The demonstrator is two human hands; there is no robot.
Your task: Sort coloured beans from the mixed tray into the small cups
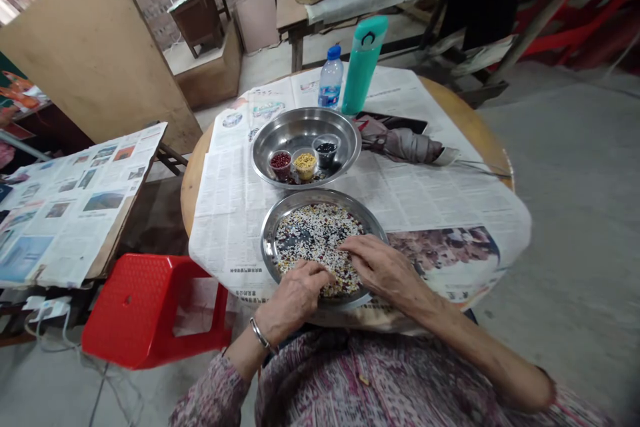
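A round steel tray (269, 245) holds a spread of mixed white, yellow, dark red and black grains and beans (320, 230). My left hand (299, 290) rests over its near left edge, fingers curled down into the grains. Opposite it, my right hand (377, 268) reaches across the right rim, fingertips bent together on the grains. Anything pinched in either hand is too small to see. Just behind, a larger steel basin (300, 127) contains three clear cups: red beans (281, 163), yellow beans (305, 165) and black beans (327, 152). Some loose beans lie beside the cups.
Newspaper (225, 213) covers the round table. At its back stand a blue-capped water bottle (330, 80) and a teal bottle (365, 67). A folded umbrella (410, 143) lies right of the basin. A red stool (140, 307) and a newspaper-covered table (80, 207) are at left.
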